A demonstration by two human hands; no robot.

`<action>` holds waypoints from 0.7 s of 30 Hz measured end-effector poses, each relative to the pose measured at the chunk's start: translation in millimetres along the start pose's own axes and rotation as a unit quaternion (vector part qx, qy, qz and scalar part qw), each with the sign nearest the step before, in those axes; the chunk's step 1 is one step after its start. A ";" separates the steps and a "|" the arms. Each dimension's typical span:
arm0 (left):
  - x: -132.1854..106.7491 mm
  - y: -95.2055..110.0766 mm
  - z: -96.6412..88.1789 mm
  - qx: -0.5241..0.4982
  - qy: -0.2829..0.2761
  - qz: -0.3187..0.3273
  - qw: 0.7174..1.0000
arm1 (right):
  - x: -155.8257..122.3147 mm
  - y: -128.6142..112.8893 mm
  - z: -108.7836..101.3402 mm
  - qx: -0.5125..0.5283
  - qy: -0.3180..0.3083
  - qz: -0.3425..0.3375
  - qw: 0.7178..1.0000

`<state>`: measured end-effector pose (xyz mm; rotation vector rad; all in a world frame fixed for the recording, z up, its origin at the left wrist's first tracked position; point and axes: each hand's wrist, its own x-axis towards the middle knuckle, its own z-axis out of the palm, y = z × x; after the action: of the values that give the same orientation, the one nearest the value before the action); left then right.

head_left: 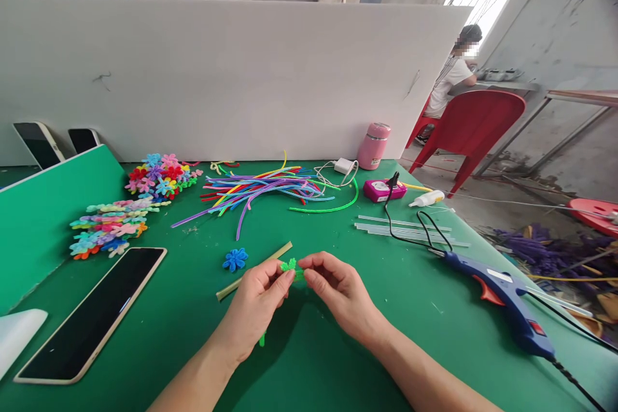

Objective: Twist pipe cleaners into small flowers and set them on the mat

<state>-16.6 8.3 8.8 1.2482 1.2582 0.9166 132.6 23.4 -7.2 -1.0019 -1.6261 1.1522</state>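
Observation:
Between my two hands is a bright green pipe cleaner [288, 265], bent into small loops. My left hand [261, 293] pinches it between thumb and fingers, and a green tail end hangs out below that hand. From the other side my right hand [340, 286] grips the looped part with thumb and forefinger; its fingertips hide some of it. Just beyond my left hand lies a blue pipe-cleaner flower [235, 259]. A flat tan strip [280, 252] lies on the table, passing behind my left fingers.
Loose coloured pipe cleaners [270, 187] lie farther back. Finished flowers [161, 177] are piled at left, near a large phone [96, 315]. On the right are a blue glue gun [497, 296], clear glue sticks [400, 228] and a pink bottle [374, 146]. A person [451, 80] sits beyond the partition.

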 end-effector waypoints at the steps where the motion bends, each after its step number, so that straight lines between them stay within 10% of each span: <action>1: -0.1 0.5 0.1 -0.008 0.007 0.004 1.000 | 0.4 -0.2 -0.3 0.032 0.002 0.021 0.999; 21: 0.3 -1.6 0.1 -0.011 -0.016 -0.031 0.999 | 1.2 -2.1 0.7 -0.040 -0.005 0.023 0.999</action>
<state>-16.7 8.3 7.2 1.1953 1.2508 0.8609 131.3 23.9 -5.1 -1.0906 -1.6761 1.1311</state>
